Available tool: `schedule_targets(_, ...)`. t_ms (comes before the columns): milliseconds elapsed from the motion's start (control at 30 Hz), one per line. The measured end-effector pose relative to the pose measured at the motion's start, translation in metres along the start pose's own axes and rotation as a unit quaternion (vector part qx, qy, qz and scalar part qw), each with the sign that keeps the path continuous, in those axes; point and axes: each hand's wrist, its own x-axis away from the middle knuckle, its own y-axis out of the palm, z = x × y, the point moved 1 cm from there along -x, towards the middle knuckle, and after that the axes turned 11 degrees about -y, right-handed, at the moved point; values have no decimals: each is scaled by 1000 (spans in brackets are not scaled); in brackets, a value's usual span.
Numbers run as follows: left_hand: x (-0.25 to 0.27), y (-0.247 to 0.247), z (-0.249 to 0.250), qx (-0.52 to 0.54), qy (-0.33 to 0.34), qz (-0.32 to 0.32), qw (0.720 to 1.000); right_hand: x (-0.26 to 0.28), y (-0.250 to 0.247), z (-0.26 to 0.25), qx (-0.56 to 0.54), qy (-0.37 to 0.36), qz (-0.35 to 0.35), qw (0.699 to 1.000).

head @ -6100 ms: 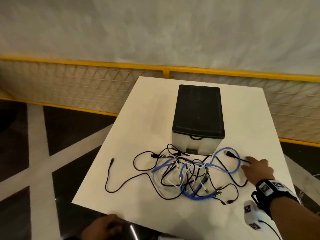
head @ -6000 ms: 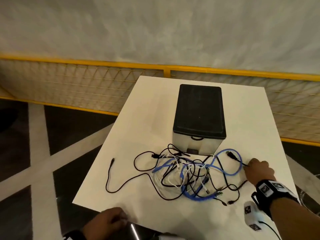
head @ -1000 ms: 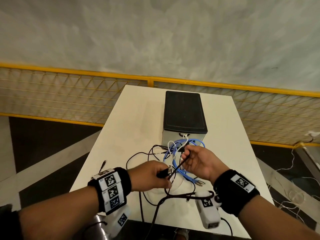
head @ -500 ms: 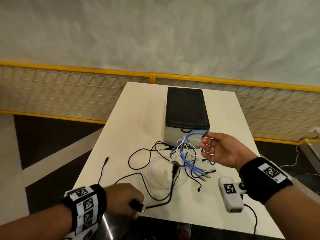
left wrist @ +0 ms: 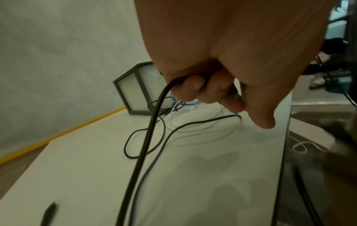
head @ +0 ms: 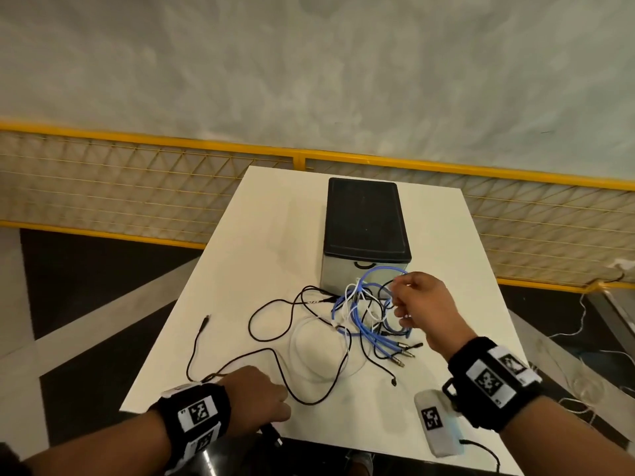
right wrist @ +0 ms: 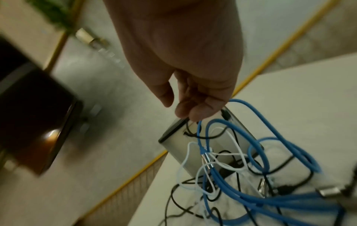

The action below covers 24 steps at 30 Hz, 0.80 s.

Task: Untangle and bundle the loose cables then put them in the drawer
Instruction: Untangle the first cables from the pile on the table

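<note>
A tangle of blue cable (head: 364,324), white cable (head: 350,293) and thin black leads lies on the white table (head: 268,235), in front of the black-topped drawer box (head: 366,218). Its drawer front is closed. My left hand (head: 261,393) is at the near table edge, fingers curled round a thick black cable (left wrist: 142,152) whose plug (head: 273,436) sticks out below the fist. My right hand (head: 417,304) hovers palm down over the tangle. In the right wrist view its fingertips (right wrist: 193,113) pinch a strand of the blue cable (right wrist: 222,175), which hangs from them.
A yellow-framed mesh fence (head: 137,187) runs behind the table. Dark floor with pale stripes lies to the left. Loose white wires (head: 584,376) lie on the floor at the right. Another thin black lead (head: 192,352) trails toward the left table edge.
Half a second ago my right hand was palm up and open beside the blue cables; now it is turned over and pinches a blue strand. My left hand has moved right, still holding the black cable.
</note>
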Motion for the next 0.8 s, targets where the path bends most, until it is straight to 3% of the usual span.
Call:
schedule_targets(100, 1, 1, -5, 107, -28, 43, 993, -2, 31, 2, 164, -112, -72, 977)
schedule_targets(200, 0, -7, -8, 184, -84, 131, 971, -7, 76, 20, 319, -196, -205, 904)
schedule_targets(233, -3, -13, -8, 229, -96, 168, 954, -9, 90, 27, 358, -202, -243, 879)
schedule_targets(333, -7, -24, -6, 340, -119, 194, 913, -13, 127, 45, 467, -198, -332, 795)
schedule_targets(467, -4, -37, -5, 428, -123, 255, 858, -14, 142, 59, 588, -156, -373, 701)
schedule_targets(633, -5, -36, -16, 455, -143, 287, 831, -20, 144, 70, 632, -108, -368, 673)
schedule_targets(800, -4, -26, -23, 474, -169, 277, 819, -26, 138, 67, 639, -178, -346, 664)
